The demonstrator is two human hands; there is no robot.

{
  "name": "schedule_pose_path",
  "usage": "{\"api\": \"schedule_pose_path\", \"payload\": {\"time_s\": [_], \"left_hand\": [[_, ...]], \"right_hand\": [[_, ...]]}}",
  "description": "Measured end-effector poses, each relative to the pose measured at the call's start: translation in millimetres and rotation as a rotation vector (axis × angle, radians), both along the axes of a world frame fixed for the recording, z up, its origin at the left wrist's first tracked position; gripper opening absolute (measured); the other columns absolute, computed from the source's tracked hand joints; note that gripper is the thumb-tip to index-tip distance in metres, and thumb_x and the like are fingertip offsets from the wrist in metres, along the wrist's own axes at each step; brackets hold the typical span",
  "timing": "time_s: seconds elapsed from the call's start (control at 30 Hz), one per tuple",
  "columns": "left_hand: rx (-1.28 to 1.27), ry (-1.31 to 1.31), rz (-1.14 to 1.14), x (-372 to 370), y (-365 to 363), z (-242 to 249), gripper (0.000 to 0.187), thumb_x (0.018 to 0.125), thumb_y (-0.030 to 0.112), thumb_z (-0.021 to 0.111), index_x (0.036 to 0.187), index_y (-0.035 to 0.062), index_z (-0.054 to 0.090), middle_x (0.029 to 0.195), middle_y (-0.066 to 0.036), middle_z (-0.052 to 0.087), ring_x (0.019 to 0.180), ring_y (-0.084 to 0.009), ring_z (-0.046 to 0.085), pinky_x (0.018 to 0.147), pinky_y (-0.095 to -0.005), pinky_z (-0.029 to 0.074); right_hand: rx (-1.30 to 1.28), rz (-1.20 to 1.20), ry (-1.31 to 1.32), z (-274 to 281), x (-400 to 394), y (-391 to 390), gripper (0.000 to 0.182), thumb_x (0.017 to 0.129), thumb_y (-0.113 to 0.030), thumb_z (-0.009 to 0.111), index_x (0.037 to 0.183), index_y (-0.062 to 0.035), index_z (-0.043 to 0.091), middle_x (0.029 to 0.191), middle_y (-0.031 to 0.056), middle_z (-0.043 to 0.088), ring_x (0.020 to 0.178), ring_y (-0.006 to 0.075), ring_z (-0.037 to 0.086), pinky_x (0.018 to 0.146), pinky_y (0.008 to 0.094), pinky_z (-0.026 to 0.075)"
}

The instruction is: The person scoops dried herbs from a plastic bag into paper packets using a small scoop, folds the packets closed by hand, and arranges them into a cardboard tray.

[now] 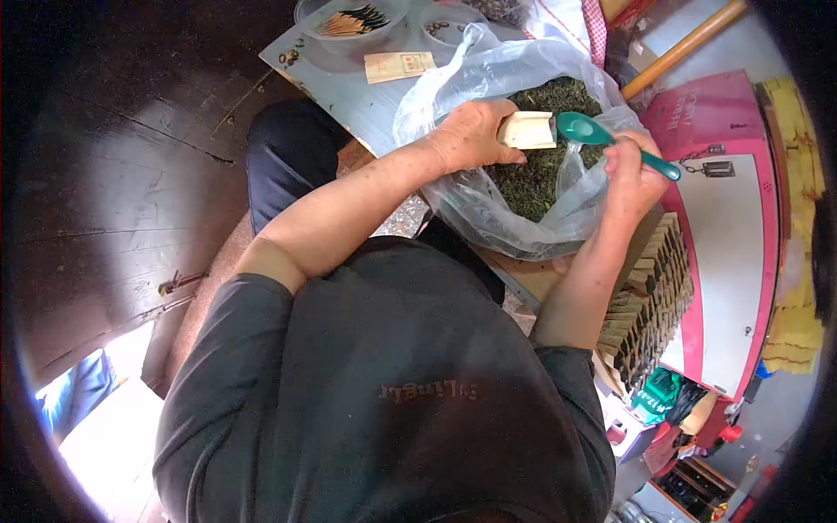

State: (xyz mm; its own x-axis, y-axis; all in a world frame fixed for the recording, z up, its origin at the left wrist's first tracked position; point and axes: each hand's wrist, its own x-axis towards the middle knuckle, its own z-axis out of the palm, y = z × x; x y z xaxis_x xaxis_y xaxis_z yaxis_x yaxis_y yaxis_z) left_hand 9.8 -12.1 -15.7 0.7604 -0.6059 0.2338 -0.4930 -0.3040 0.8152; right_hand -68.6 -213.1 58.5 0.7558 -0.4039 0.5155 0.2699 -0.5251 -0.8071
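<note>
My left hand [475, 131] is closed around a small cream paper packet [528, 131], its mouth facing right. In my right hand [635, 170] is a green plastic spoon [586, 129], gripped by the handle, with its bowl right at the packet's mouth. Both are over a clear plastic bag [436, 91], spread wide, that holds a heap of dark green dried leaf bits [532, 187].
A flat paper packet [399, 66] lies on the grey tabletop [349, 100], near a clear bowl [349, 19] of dark-tipped sticks. Rows of filled packets [652, 301] stand to the right, beside a pink and white cabinet [724, 235]. A wooden pole [684, 48] slants behind the bag.
</note>
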Motion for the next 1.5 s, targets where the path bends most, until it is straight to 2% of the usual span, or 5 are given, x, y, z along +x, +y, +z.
{"api": "schedule_pose_path", "payload": {"time_s": [0.23, 0.4, 0.87, 1.13, 1.5], "left_hand": [[-0.004, -0.025, 0.017, -3, 0, 0, 0.052, 0.066, 0.032, 0.082, 0.106, 0.0053, 0.061, 0.09, -0.017, 0.066, 0.087, -0.0328, 0.065, 0.079, -0.0384, 0.051], [-0.006, -0.046, 0.016, 0, 0, -1, 0.052, 0.066, 0.032, 0.082, 0.105, 0.0048, 0.061, 0.09, -0.018, 0.066, 0.085, -0.0333, 0.065, 0.077, -0.0387, 0.051], [0.024, 0.003, 0.021, -2, 2, 3, 0.051, 0.067, 0.032, 0.081, 0.104, 0.0039, 0.06, 0.092, -0.018, 0.066, 0.087, -0.033, 0.065, 0.079, -0.0392, 0.05], [0.045, 0.007, 0.025, -2, -1, 2, 0.051, 0.068, 0.033, 0.08, 0.104, 0.0039, 0.06, 0.092, -0.018, 0.066, 0.088, -0.0346, 0.064, 0.079, -0.0403, 0.05], [0.037, -0.001, 0.015, -2, 1, 2, 0.054, 0.067, 0.034, 0.081, 0.105, 0.0041, 0.059, 0.092, -0.019, 0.066, 0.089, -0.0354, 0.063, 0.08, -0.0408, 0.049]], "right_hand": [[-0.393, -0.113, 0.148, -77, 36, -3, 0.016, 0.085, -0.015, 0.059, 0.088, -0.0019, 0.068, 0.061, 0.0052, 0.061, 0.049, 0.009, 0.052, 0.047, 0.0234, 0.04], [0.307, -0.022, 0.472, -87, 33, 7, 0.017, 0.087, -0.014, 0.055, 0.08, 0.0001, 0.06, 0.061, 0.0078, 0.06, 0.044, 0.0121, 0.054, 0.038, 0.025, 0.04], [0.69, -0.116, 0.255, -47, 3, -29, 0.015, 0.08, -0.011, 0.061, 0.088, 0.0025, 0.061, 0.065, 0.0113, 0.062, 0.043, 0.0147, 0.052, 0.039, 0.0262, 0.042], [0.641, -0.022, 0.129, -15, -1, -12, 0.013, 0.082, -0.008, 0.058, 0.087, 0.0033, 0.062, 0.063, 0.0119, 0.062, 0.042, 0.015, 0.051, 0.037, 0.0264, 0.038], [-0.177, 0.099, 0.036, -6, -3, 22, 0.008, 0.082, -0.004, 0.058, 0.083, -0.0021, 0.066, 0.062, 0.0015, 0.058, 0.05, 0.0068, 0.048, 0.046, 0.0198, 0.036]]}}
